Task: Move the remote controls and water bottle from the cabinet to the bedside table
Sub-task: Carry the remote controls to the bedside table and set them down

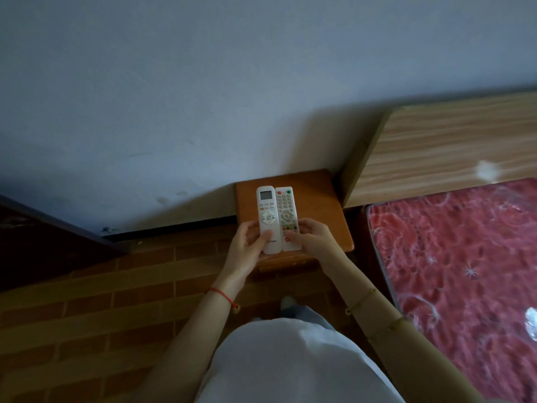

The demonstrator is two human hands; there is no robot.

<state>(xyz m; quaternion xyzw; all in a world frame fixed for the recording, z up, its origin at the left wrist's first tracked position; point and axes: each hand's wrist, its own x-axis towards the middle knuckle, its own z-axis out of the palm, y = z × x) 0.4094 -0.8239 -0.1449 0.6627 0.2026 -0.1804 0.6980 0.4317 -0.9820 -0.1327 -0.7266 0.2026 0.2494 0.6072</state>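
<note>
Head view: a small wooden counter [319, 205] stands against a pale wall, beside a bed [459, 257] with a red patterned cover and a wood-grain headboard [436, 146], on a brick-pattern floor. Two white remote controls [277, 218] are held side by side over the counter top, the left hand [250, 242] curled around the lower end of the display remote, the right hand [313, 237] closed on the lower end of the keypad remote; no water bottle is visible. Recommended handling: lower both flat onto the counter, parallel, clear of its front edge, then let go; both forearms extend forward, wrists turned inward.
</note>
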